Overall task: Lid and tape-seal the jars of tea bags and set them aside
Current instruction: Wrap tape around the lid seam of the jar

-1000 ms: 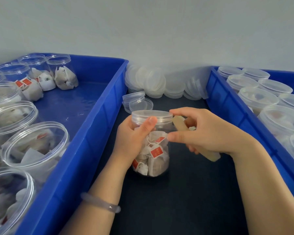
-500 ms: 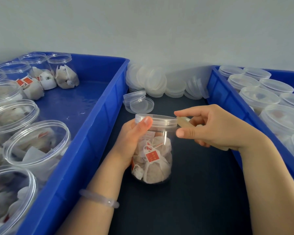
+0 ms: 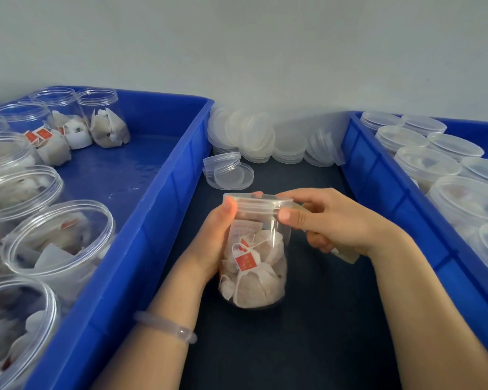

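One jar (image 3: pixel 254 257) of tea bags stands upright on the dark table top (image 3: pixel 307 347), in the lane between two blue trays, with one clear lid (image 3: pixel 258 202) seated on its mouth. The left hand (image 3: pixel 212 243) wraps round the jar's 9 o'clock side, fingers curled behind it and thumb up on the lid's rim. The right hand (image 3: pixel 330 220) pinches the lid's rim at 3 o'clock between thumb and forefinger, while its other fingers curl round one flat beige piece (image 3: pixel 347 256); what that piece is cannot be told. One pale bracelet (image 3: pixel 166 326) sits on the left wrist. At 11 o'clock from the jar lie two loose clear lids (image 3: pixel 228 175), one leaning on the other. At 12 o'clock a heap of pale lids (image 3: pixel 254 136) rests against the wall, overlapping too much to count. The left tray (image 3: pixel 164 209) holds at least eight open jars, some cut off by the view's edge. The right tray (image 3: pixel 378 175) holds at least eight lidded jars. Both tray walls run along the lane from 12 to 6 o'clock. The left hand's back is near the left wall, and the right wrist is near the right wall. Bare table shows from 5 to 7 o'clock between the forearms, and a shorter bare patch lies at 1 o'clock before the heap.
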A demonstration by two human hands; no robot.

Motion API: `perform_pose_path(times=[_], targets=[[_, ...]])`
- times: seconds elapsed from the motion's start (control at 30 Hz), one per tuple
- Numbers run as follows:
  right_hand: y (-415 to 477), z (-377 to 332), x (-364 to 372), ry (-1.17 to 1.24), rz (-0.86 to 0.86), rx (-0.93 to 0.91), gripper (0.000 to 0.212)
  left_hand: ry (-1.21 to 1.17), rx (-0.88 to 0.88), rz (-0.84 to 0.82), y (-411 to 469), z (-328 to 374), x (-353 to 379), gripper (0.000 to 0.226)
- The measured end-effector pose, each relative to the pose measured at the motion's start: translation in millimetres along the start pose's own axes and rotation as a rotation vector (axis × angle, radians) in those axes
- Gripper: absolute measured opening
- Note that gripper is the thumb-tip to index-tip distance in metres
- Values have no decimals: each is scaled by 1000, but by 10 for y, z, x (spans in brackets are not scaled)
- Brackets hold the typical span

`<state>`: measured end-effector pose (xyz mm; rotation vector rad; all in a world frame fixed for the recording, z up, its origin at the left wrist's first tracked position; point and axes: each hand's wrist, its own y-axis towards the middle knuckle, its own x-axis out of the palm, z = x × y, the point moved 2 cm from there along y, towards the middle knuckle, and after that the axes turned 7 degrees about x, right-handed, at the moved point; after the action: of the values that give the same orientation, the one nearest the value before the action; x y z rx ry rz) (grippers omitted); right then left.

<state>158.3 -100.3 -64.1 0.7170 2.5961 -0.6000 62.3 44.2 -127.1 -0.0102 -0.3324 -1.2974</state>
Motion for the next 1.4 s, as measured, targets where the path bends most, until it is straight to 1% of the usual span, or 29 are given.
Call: perform_pose_path(times=[0.03,0.07,0.1,0.13,0.17,0.2,0.23,0.3,0.33,0.37,0.43,0.47,0.5,0.57,0.6,0.77,0.93,1.03,1.1,1.17,1.23,1.3,1.37,1.4], targets=[[-7,3,-11,-8,19,4,68,82,36,48,9,21,1,105],[-12,7,-18,-11,41,9,70,185,106,112,21,42,-4,102],[-23,8,-24,-15,63,14,70,276,187,189,26,83,-3,86],[-29,5,-26,-22,86,14,68,332,231,244,23,123,-6,64],[-39,-9,-23,-37,114,6,65,359,228,255,17,172,13,46],[-47,-29,-14,-67,148,-10,65,379,207,225,16,200,32,39],[-53,-55,2,-110,186,-28,67,402,186,196,12,211,40,44],[-58,-116,49,-237,240,-57,79,436,193,194,15,192,38,74],[-62,-131,61,-293,240,-70,82,438,208,206,21,171,33,81],[-69,-134,67,-310,216,-83,77,431,223,219,28,147,24,82],[-91,-136,59,-254,107,-109,58,396,246,228,39,134,2,79],[-98,-122,46,-232,65,-115,61,374,252,230,46,127,-18,77],[-105,-105,32,-224,57,-101,70,359,254,234,53,117,-37,71],[-111,-92,14,-217,101,-76,82,334,248,246,65,96,-76,55],[-111,-99,13,-205,122,-84,81,318,238,244,68,84,-89,54],[-145,-119,-54,-202,254,-65,69,273,211,200,64,72,-119,76],[-135,-88,-88,-183,245,-38,85,250,187,141,50,65,-107,84],[-112,-67,-94,-178,185,-27,86,229,166,72,37,53,-97,85],[-109,-51,-64,-114,79,-11,79,206,156,26,27,46,-87,83],[-100,-40,-22,-48,-28,1,69,218,153,7,19,48,-84,88],[-89,-35,-3,1,-71,6,61,238,152,41,18,63,-78,100],[-82,-34,-9,9,-60,9,56,273,186,119,13,88,-68,105],[-90,-40,-16,5,-26,7,54,322,211,182,8,108,-52,100],[-96,-45,-12,0,-5,3,55,344,201,181,9,114,-37,95]])
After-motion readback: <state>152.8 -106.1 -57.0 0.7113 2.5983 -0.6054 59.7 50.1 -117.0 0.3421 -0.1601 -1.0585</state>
